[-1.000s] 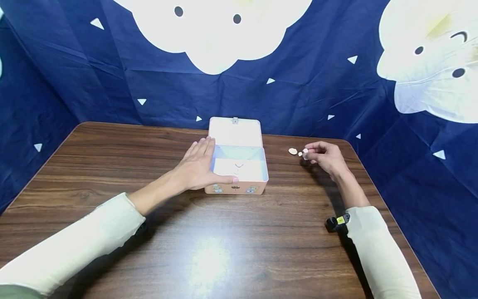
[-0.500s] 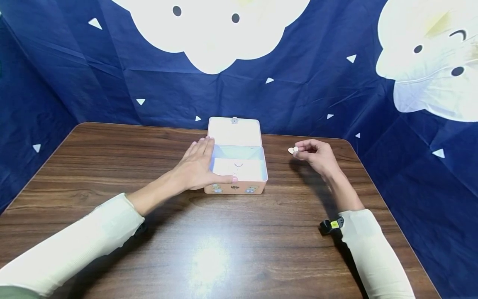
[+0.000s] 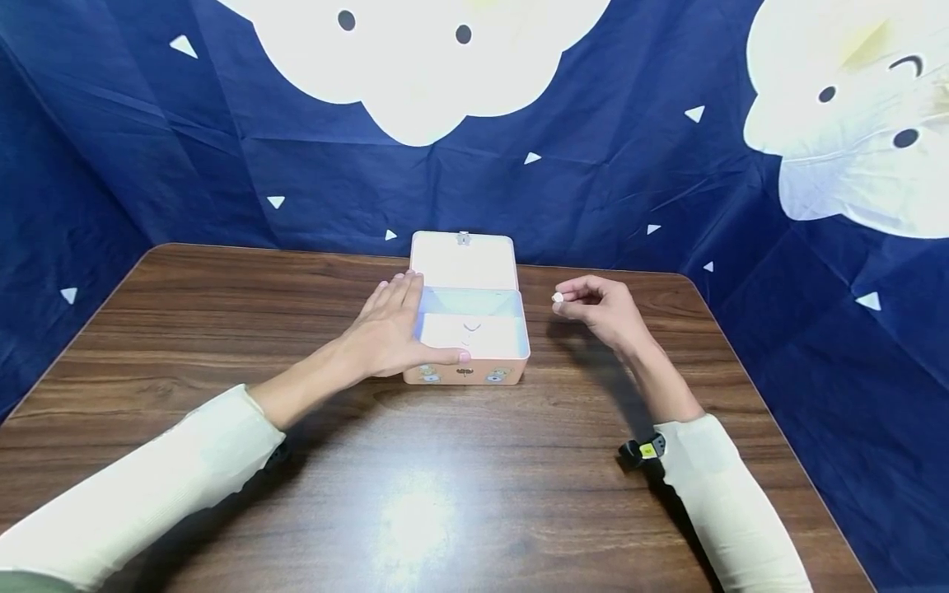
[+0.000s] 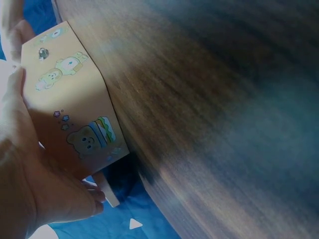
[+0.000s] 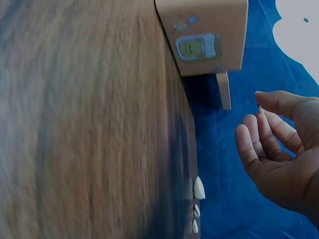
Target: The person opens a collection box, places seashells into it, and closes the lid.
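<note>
While the left hand (image 3: 381, 333) is lying spread along the left side of the box (image 3: 478, 375), its fingers straight and its thumb across the front rim, the right hand (image 3: 604, 313) is pinching a small white piece (image 3: 558, 297) between thumb and fingertips, near the box's right side. Three more white pieces (image 5: 199, 189) are lying near the edge of the tabletop (image 3: 563, 494) in the right wrist view. Handling something this small is probably calling for a light, firm pinch, while gentle left-hand bracing, without pushing, is likely helping the box sit steady
</note>
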Demonstrator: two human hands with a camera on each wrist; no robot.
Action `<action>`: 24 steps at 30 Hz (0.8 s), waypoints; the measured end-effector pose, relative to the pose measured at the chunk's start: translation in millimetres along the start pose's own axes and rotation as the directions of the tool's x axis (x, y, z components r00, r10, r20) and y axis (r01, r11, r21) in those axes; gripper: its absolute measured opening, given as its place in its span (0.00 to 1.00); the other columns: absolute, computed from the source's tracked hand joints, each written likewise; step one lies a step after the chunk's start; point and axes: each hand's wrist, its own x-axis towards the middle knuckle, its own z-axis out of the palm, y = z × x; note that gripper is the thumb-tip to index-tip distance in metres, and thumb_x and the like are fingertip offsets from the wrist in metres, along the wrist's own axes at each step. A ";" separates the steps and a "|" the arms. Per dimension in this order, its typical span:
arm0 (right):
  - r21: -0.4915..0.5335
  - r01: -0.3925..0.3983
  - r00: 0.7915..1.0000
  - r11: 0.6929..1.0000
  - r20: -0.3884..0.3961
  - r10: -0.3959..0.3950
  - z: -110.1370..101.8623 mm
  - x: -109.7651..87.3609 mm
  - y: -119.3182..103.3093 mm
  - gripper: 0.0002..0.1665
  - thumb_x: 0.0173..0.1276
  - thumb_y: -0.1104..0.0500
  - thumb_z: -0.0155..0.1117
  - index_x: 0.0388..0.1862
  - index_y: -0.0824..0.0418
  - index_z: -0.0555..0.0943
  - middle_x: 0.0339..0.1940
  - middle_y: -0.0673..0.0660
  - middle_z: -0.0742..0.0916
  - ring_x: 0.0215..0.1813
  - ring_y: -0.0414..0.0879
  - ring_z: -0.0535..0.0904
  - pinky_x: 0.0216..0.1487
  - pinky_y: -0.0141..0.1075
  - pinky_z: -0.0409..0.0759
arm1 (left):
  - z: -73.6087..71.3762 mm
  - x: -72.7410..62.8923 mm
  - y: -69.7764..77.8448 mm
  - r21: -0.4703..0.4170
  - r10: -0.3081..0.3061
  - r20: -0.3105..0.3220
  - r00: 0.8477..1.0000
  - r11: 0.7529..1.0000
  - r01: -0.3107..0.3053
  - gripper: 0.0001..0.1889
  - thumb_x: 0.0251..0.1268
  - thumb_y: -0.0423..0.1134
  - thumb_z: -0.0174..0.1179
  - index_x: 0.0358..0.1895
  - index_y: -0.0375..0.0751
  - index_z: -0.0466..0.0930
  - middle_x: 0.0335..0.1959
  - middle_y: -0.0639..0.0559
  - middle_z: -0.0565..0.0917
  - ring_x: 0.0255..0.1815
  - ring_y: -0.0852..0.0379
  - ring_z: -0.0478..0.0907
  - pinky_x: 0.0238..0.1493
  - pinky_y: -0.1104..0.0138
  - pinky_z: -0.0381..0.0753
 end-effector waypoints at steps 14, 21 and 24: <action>0.019 0.050 0.996 0.999 0.076 -0.052 30.9 -3.2 -26.4 0.18 0.69 0.64 0.83 0.57 0.66 0.92 0.44 0.55 0.93 0.43 0.43 0.86 0.43 0.27 0.84 | -2.6 -0.3 -0.7 -0.008 -0.002 -0.006 1.000 1.000 0.002 0.83 0.56 0.91 0.62 0.93 0.28 0.34 0.96 0.30 0.41 0.98 0.33 0.38 0.98 0.42 0.35; 0.013 0.072 0.994 0.997 0.084 -0.073 41.4 -5.0 -34.8 0.17 0.70 0.63 0.83 0.56 0.64 0.92 0.45 0.58 0.93 0.43 0.46 0.86 0.43 0.27 0.83 | -0.9 0.6 -0.5 -0.007 0.001 -0.001 1.000 1.000 -0.001 0.82 0.57 0.90 0.63 0.93 0.28 0.34 0.96 0.29 0.41 0.98 0.32 0.38 0.98 0.42 0.35; 0.003 0.069 0.994 0.998 0.081 -0.069 44.2 -5.3 -37.2 0.17 0.70 0.62 0.83 0.56 0.63 0.93 0.45 0.58 0.93 0.43 0.46 0.85 0.42 0.27 0.82 | -0.6 0.9 0.0 -0.005 0.001 -0.001 1.000 1.000 -0.001 0.82 0.58 0.90 0.62 0.93 0.28 0.34 0.96 0.29 0.41 0.98 0.32 0.38 0.98 0.41 0.35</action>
